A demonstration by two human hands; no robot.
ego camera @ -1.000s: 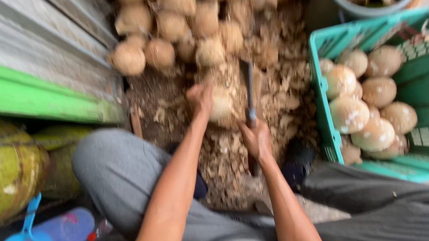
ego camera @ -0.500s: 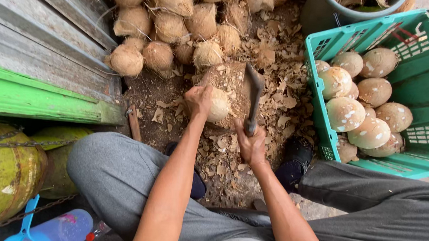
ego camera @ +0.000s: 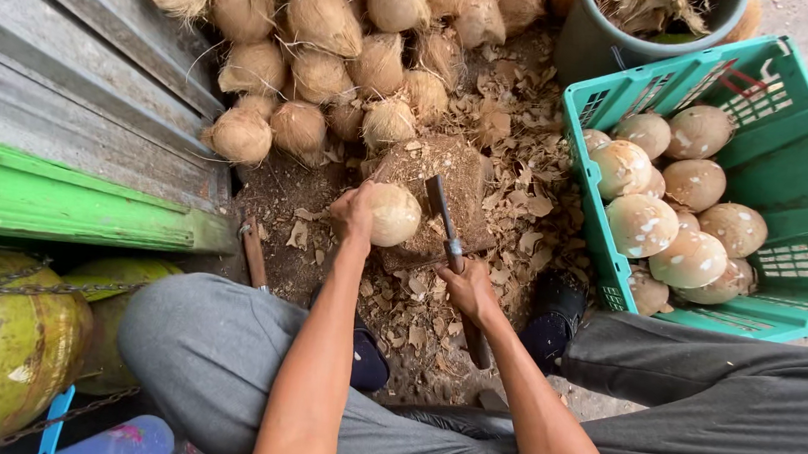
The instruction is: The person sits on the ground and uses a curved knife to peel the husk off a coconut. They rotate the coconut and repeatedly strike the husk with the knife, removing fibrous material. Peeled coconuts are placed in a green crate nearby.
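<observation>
My left hand grips a pale, peeled coconut and holds it on a brown wooden chopping block on the ground. My right hand is closed around the handle of a cleaver. Its blade rests against the block just right of the coconut. Both forearms reach down between my knees in grey trousers.
A heap of brown husked coconuts lies behind the block. A green plastic crate at right holds several peeled coconuts. Husk chips cover the ground. A grey bucket, green coconuts at left and a green-edged wall hem the spot.
The cleaver has come down from a raised position over the coconut to rest on the block beside it. My left hand has turned the coconut slightly.
</observation>
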